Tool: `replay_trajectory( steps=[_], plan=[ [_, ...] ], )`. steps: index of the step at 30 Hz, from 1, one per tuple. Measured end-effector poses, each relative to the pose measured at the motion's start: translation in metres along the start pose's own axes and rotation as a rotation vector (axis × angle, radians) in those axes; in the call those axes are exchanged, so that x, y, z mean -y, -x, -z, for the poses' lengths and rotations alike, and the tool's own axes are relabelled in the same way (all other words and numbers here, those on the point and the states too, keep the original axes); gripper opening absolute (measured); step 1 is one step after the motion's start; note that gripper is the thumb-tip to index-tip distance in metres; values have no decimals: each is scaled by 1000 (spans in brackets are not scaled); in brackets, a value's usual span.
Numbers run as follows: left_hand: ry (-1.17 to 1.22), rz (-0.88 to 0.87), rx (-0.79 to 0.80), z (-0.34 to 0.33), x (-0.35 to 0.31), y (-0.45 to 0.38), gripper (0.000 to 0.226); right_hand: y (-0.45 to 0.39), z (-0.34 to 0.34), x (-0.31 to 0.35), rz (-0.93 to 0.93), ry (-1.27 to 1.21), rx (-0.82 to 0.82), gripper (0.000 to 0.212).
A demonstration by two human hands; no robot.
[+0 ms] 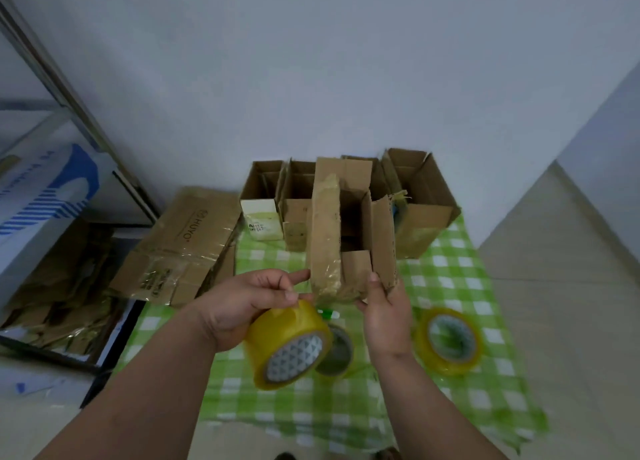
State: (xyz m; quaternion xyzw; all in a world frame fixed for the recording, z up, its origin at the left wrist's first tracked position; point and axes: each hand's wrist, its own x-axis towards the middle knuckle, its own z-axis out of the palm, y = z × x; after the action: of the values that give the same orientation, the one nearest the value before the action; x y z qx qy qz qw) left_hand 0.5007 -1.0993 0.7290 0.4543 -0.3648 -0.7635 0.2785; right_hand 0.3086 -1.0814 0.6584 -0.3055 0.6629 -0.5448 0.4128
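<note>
— Green checked cloth point(450, 276), above it: one cardboard box point(325, 231). Held?
— Right hand point(384, 316) grips its near corner; left hand point(242, 307) curls round tape roll point(287, 345). Light, flimsy, probably slick where taped; hold edges.

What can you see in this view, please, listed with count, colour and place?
held cardboard box: one, brown, flaps open, raised between both hands.
held tape roll: one, yellowish clear, in the left hand.
tape rolls on cloth: two, yellowish; one at the right, one partly hidden behind the held roll.
open boxes: at least three, brown, at the back of the cloth.
white carton: one, back left.
flattened cardboard: brown, left of the cloth.
white-and-blue box: one, far left.
checked cloth: one, green and white, under the boxes and rolls.
left hand: holds the tape roll.
right hand: grips the held box's lower edge.
</note>
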Motion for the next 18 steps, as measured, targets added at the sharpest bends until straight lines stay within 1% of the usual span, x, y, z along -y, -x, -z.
replay_trajectory(
  steps=[3, 5, 8, 11, 14, 16, 18],
  plan=[
    [-63, 9, 70, -24, -7, -12, 8, -6, 31, 11, 39, -29, -71, 19],
    [-99, 17, 108, -37, -11, -20, 11, -12, 53, 15, 46, -41, -84, 22],
    [-169, 38, 135, -51, -15, -25, 20, -23, 80, 18, 1, -53, -9, 25],
    [-169, 74, 178, -62, -23, -22, 13, -32, 98, 26, -31, -90, 97, 25],
    [-110, 23, 203, -72, -35, -17, 33, -41, 107, 43, 38, -137, 120, 25],
    [-87, -50, 198, -83, -47, -13, 35, -50, 110, 58, 94, -168, 87, 24],
    [-77, -108, 203, -98, -59, -11, 34, -58, 114, 73, 157, -196, 50, 18]
  ],
)
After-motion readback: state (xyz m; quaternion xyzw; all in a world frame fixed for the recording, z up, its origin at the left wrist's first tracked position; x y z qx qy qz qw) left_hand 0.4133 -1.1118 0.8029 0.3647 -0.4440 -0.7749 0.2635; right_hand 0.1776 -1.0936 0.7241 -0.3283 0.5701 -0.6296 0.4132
